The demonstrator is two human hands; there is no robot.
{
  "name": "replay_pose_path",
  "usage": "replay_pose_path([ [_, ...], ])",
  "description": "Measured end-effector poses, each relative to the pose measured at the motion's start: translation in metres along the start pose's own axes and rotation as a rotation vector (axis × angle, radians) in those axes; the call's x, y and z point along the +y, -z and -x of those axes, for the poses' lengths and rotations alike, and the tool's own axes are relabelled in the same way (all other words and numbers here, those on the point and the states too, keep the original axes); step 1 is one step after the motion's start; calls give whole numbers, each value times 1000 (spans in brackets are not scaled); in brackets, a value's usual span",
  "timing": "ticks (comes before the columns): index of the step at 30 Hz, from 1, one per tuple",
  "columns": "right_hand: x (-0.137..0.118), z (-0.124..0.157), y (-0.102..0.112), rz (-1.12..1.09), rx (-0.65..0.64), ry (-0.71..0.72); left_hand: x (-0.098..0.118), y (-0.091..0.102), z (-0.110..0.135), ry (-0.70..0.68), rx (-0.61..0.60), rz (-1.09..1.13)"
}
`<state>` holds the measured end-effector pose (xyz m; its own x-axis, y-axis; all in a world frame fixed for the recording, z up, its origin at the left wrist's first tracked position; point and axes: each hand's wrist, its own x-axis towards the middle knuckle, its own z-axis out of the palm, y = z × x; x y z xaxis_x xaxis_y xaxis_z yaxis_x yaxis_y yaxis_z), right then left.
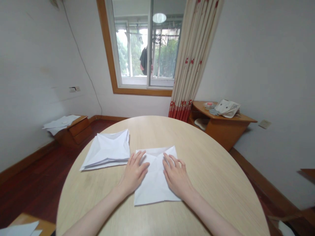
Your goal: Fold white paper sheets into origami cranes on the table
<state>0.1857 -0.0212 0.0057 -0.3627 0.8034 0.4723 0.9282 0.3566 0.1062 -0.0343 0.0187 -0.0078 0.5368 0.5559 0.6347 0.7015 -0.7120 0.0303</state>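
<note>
A white sheet of paper (154,183), partly folded at its far edge, lies in the middle of a round light-wood table (211,177). My left hand (135,172) rests flat on the sheet's left side, fingers stretched out. On the right side my right hand (175,173) presses down the same way, fingers extended. Neither hand holds anything. To the left of the sheet sits a stack of folded white papers (107,150), untouched.
A low wooden cabinet (76,129) with loose white papers stands at the left wall. A corner shelf (221,123) with a bag and small items is at the right, beside a curtain (194,55) and window. More paper lies at bottom left (19,229).
</note>
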Motion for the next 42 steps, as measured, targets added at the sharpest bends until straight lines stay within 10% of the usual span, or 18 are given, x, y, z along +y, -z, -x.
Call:
replay_pose_path([
  [19,-3,6,0,-65,-294,-35,5,16,-2,-104,-508,238],
  [42,28,-3,-7,-198,-178,82,9,22,-1,-141,-501,289],
])
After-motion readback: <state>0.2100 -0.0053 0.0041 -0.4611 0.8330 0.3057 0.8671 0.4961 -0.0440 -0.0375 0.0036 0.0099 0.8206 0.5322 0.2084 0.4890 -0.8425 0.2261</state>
